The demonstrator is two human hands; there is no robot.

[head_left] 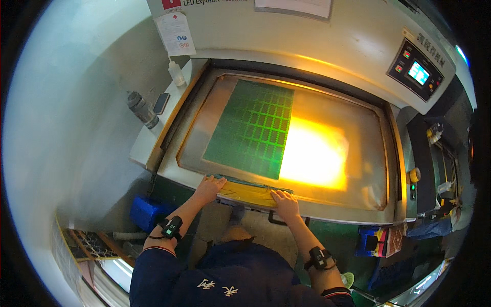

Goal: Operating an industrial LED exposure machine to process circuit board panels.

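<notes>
A dark green circuit board panel (pixel 250 128) with a brighter green grid lies flat on the left half of a metal tray (pixel 365 163). Along the tray's front edge runs a yellow strip (pixel 248 194) with a dark teal upper band. At the strip's left end rests my left hand (pixel 207 188), fingers stretched out over the edge and nothing seen in them. My right hand (pixel 286 204) lies on the right end, its fingers apart on the rim. Neither hand touches the panel. Both thumbs are mostly hidden.
Bright yellow light glares on the tray right of the panel. A machine hood (pixel 307 46) with a control screen (pixel 418 73) stands behind. On the left ledge are a dark bottle (pixel 142 109), a phone (pixel 161 103) and a white squeeze bottle (pixel 176 74). A blue bin (pixel 146 212) sits below.
</notes>
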